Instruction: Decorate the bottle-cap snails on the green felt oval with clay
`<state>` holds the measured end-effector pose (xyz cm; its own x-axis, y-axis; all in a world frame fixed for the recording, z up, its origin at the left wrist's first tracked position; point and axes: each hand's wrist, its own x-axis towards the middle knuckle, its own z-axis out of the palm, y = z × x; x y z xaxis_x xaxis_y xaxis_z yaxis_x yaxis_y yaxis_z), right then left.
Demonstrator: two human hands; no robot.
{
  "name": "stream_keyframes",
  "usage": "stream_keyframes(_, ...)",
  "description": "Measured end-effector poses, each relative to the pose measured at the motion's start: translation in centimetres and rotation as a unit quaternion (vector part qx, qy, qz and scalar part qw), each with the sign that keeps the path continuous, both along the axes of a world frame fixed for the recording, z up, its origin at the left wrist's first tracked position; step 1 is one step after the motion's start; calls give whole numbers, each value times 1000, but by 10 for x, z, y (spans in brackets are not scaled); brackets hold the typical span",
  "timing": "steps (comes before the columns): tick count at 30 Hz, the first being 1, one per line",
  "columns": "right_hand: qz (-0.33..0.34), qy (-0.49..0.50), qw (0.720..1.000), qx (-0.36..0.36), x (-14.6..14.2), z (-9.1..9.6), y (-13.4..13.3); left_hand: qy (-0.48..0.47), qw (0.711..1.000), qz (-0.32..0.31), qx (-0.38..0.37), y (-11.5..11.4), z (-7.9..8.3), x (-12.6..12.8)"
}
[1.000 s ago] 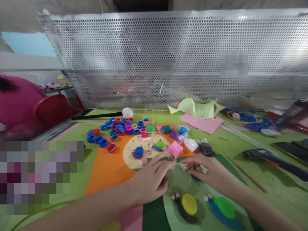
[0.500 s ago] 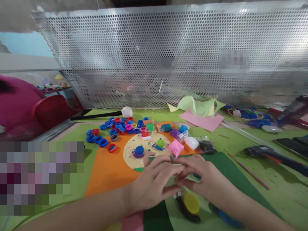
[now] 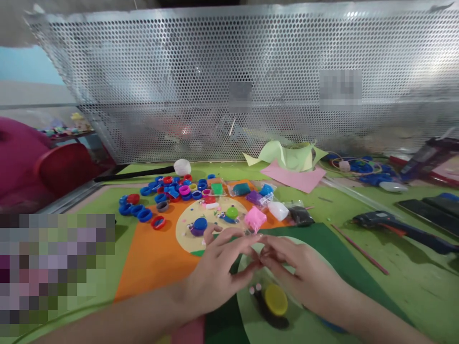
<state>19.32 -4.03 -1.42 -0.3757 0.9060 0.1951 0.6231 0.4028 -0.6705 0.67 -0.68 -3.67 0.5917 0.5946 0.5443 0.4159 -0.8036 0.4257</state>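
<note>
Two bare hands meet at the centre of the view, above a pale green oval [image 3: 301,332] on a dark green sheet [image 3: 222,317]; the left hand [image 3: 222,272] reaches in from the left, its thumb and forefinger pointing toward the other hand; the right hand [image 3: 299,267] comes from the right, its fingers curled and the fingertips close together at the left hand's fingertips; whether either grip pinches something small cannot be told (the fingers themselves hide the spot).

Just below the hands, on the oval, lies a snail-like figure [image 3: 275,301] with a yellow disc for a shell, a dark body and two pale-tipped stalks; a bit of blue [image 3: 333,326] shows beneath the right wrist, mostly hidden.

Beyond the left hand, a cream circle [image 3: 184,220] on an orange sheet [image 3: 154,267] carries small figures, one with a blue disc [image 3: 200,224], another with a green one [image 3: 232,212]; a heap of bottle caps [image 3: 174,188], mostly blue, sits behind to the left; pink [image 3: 255,219], white [image 3: 278,210] and black packets [image 3: 301,215] lie just past the fingertips; at right, a glue gun [image 3: 382,220] and a thin pink stick [image 3: 360,249] rest on the green desk [image 3: 426,291]; a perforated metal panel [image 3: 201,95] stands behind everything.
</note>
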Motion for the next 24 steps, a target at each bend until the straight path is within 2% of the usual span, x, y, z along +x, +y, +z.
stream_keyframes(3, -10, -25, 1000, 6, 6, 1, 2, -23, 999, 5, -27, 3, -1, 0)
stream_keyframes(6, -29, -78, 995, 52, 17, 4, 8, -34, 998, 11, -50, 8, -1, 0)
stream_keyframes(10, -61, -129, 980, 136, 35, 8, 18, 57, 997, 16, -57, 16, 8, 1)
stream_keyframes(14, -81, -190, 963, 173, 44, 8, 26, 106, 994, 15, -22, 21, 15, 7)
stream_keyframes(19, -81, -211, 959, 171, 46, 6, 27, 123, 991, -40, -19, 24, 0, 13)
stream_keyframes(24, -67, -214, 957, 187, 44, 8, 22, 109, 991, -56, -55, 27, -12, 12)
